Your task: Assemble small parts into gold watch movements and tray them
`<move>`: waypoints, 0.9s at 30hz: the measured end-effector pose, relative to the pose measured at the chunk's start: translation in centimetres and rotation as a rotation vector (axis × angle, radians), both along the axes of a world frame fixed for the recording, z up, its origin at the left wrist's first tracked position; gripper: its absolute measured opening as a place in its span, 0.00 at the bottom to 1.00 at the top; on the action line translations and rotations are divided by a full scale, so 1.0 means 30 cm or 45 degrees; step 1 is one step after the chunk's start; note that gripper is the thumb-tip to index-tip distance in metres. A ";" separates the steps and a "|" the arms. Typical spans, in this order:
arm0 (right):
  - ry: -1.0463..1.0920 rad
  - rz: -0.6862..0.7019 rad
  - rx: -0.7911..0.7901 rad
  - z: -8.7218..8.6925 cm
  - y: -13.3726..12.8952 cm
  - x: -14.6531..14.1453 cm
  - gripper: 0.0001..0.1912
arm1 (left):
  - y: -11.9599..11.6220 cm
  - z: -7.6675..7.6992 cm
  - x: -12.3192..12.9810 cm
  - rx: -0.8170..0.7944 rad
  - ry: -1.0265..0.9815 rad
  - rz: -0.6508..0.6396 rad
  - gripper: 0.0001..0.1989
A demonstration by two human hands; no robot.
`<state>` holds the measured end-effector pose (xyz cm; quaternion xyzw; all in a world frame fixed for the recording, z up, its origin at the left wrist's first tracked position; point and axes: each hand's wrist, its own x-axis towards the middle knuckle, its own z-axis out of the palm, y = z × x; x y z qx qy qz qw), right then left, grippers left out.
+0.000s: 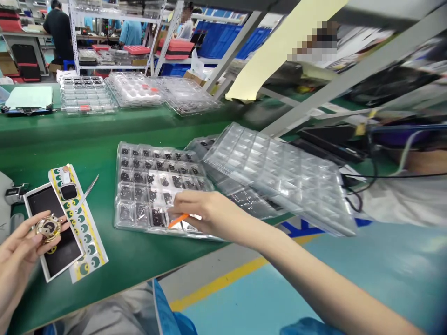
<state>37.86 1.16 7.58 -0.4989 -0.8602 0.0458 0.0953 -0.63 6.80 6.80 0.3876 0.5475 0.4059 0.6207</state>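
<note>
Gold-rimmed round part [48, 228] shines in the left hand [20, 249].

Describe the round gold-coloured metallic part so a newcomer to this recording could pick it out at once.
On the green worktop, find the white-rimmed, rectangular black tray at the picture's left. Overlapping it in this view, the left hand holds the round gold-coloured metallic part. A shiny gold ring around a darker centre sets it apart from the flat black tray.

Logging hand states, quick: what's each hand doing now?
Left hand: holding a round gold-rimmed part.
Right hand: closed on a slim orange tool, over the clear tray.
</note>
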 end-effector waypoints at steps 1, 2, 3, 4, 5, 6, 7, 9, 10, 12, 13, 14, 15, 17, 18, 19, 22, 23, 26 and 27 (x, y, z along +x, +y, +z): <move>-0.041 0.002 0.001 -0.013 -0.013 -0.010 0.14 | -0.002 0.001 0.002 -0.004 -0.001 0.000 0.21; -0.091 0.000 -0.020 -0.025 -0.020 -0.025 0.13 | -0.004 0.001 0.005 -0.002 -0.001 0.004 0.21; -0.138 -0.014 -0.055 -0.036 -0.019 -0.042 0.12 | -0.005 0.002 0.009 -0.002 0.001 0.005 0.21; -0.174 -0.053 -0.119 -0.045 -0.013 -0.061 0.10 | -0.006 0.002 0.012 -0.001 0.003 0.007 0.20; -0.195 -0.109 -0.198 -0.053 -0.005 -0.081 0.08 | -0.007 0.002 0.015 0.005 -0.001 0.008 0.20; -0.199 -0.177 -0.265 -0.059 0.004 -0.100 0.06 | -0.007 0.002 0.018 0.013 -0.008 0.009 0.20; -0.192 -0.247 -0.311 -0.065 0.011 -0.117 0.05 | -0.006 0.002 0.020 0.022 -0.018 0.010 0.19; -0.159 -0.355 -0.344 -0.079 0.018 -0.138 0.03 | -0.007 0.002 0.024 0.036 -0.045 0.004 0.18; -0.147 -0.378 -0.340 -0.087 0.016 -0.142 0.03 | -0.008 0.002 0.025 0.040 -0.057 -0.001 0.18; -0.067 -0.422 -0.345 -0.100 0.010 -0.141 0.04 | -0.013 0.005 0.031 0.030 -0.071 -0.032 0.20; 0.032 -0.456 -0.361 -0.104 0.006 -0.141 0.05 | -0.017 0.007 0.035 0.028 -0.078 -0.053 0.22; 0.169 -0.496 -0.390 -0.104 0.004 -0.144 0.06 | -0.022 0.009 0.041 0.031 -0.083 -0.072 0.22; 0.338 -0.538 -0.429 -0.100 0.004 -0.155 0.07 | -0.027 0.010 0.048 0.046 -0.087 -0.095 0.21; 0.708 -0.582 -0.529 -0.082 0.012 -0.202 0.09 | -0.034 0.008 0.064 0.096 -0.084 -0.186 0.16; 0.870 -0.566 -0.579 -0.069 0.020 -0.240 0.10 | -0.035 0.005 0.072 0.121 -0.079 -0.248 0.13; 1.014 -0.529 -0.629 -0.055 0.031 -0.285 0.10 | -0.036 0.001 0.081 0.142 -0.070 -0.311 0.11; 1.311 -0.338 -0.736 -0.022 0.066 -0.435 0.16 | -0.034 -0.012 0.101 0.177 -0.035 -0.441 0.11; 1.355 -0.268 -0.764 -0.017 0.077 -0.478 0.21 | -0.033 -0.015 0.104 0.189 -0.023 -0.452 0.11; 1.339 -0.092 -0.852 -0.023 0.099 -0.564 0.30 | -0.030 -0.018 0.106 0.228 -0.021 -0.448 0.12; 1.306 -0.054 -0.862 -0.031 0.103 -0.576 0.31 | -0.030 -0.017 0.105 0.231 -0.031 -0.431 0.13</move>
